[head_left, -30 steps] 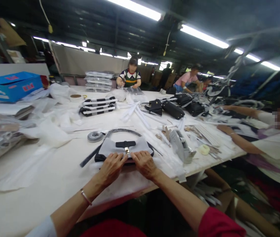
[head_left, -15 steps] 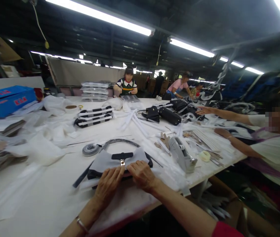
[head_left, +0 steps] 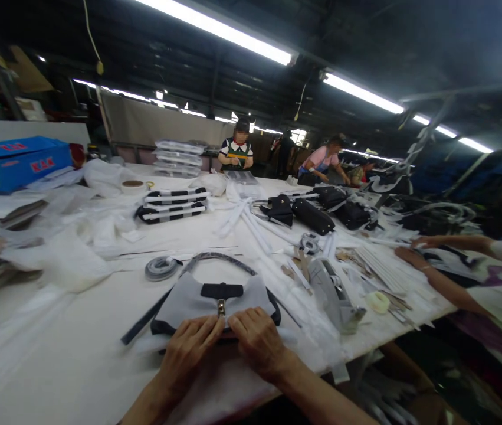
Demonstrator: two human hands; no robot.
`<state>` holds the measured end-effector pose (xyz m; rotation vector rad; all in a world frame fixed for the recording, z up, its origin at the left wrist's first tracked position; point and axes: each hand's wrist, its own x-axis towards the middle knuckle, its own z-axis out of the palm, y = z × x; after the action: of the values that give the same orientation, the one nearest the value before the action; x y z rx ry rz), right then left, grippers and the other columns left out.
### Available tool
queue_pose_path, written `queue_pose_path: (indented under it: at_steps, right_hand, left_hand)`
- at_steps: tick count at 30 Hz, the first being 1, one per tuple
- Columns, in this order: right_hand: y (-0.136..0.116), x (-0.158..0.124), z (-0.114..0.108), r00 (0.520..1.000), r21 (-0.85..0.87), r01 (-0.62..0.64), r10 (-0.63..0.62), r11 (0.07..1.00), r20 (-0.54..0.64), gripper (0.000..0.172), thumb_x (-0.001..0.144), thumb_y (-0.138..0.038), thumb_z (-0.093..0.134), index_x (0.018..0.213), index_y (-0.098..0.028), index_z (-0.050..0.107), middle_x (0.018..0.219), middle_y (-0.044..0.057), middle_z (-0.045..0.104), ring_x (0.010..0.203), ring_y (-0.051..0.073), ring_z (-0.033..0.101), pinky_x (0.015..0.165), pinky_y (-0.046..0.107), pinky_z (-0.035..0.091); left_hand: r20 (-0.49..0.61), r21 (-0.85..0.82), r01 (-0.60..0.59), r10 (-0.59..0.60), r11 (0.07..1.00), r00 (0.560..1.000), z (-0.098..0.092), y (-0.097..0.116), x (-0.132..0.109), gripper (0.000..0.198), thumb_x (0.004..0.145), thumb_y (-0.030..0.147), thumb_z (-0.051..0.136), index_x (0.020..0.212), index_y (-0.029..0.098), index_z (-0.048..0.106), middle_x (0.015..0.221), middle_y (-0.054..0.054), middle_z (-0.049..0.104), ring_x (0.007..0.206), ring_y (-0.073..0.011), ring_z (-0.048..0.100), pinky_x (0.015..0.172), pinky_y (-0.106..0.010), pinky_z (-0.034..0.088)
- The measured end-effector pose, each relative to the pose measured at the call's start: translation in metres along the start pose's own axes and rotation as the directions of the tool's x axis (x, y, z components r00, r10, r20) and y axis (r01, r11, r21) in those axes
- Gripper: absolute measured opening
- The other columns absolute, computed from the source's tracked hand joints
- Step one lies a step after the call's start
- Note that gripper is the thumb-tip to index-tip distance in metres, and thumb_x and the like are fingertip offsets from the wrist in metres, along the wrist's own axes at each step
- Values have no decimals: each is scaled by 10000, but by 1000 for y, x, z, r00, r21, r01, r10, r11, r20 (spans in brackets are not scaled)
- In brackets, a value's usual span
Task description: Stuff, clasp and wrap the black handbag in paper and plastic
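A black handbag (head_left: 215,301) lies flat on the white table (head_left: 78,354), its front covered by a grey-white sheet, with a black tab and a gold clasp showing. Its curved handle (head_left: 215,260) points away from me. My left hand (head_left: 187,353) and my right hand (head_left: 255,342) press side by side on the bag's near edge, just below the clasp. Their fingers lie flat and stretched out on the covering. Thin white wrapping paper (head_left: 242,378) lies under the bag and my wrists.
A tape dispenser (head_left: 334,295) and a roll of tape (head_left: 161,267) lie beside the bag. Farther back are striped straps (head_left: 173,203), white strips, black bags (head_left: 312,215) and a blue box (head_left: 16,162). A co-worker's arms (head_left: 436,277) reach in at the right. Two more people work at the far end.
My hands stay pressed on the bag's near edge. The view has shifted downward and to the left then back. The co-worker's far arm at the right has drawn back.
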<state>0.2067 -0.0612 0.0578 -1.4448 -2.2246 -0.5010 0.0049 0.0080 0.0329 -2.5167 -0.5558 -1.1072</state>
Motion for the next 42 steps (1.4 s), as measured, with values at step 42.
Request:
queue_pose_path:
  at_steps: [42]
  right_hand:
    - [157,-89,-29,659,-412,-597,713,689,239,200,945,-167,511,875,-173,699,927,116,724,943,266,659,856,381,439]
  left_hand:
    - [3,-66,59,-59,996,998,-2,2,-2,483,925,-6,410,1331,213,554,1128,-44,728,1003,-186,672,887,-322,433]
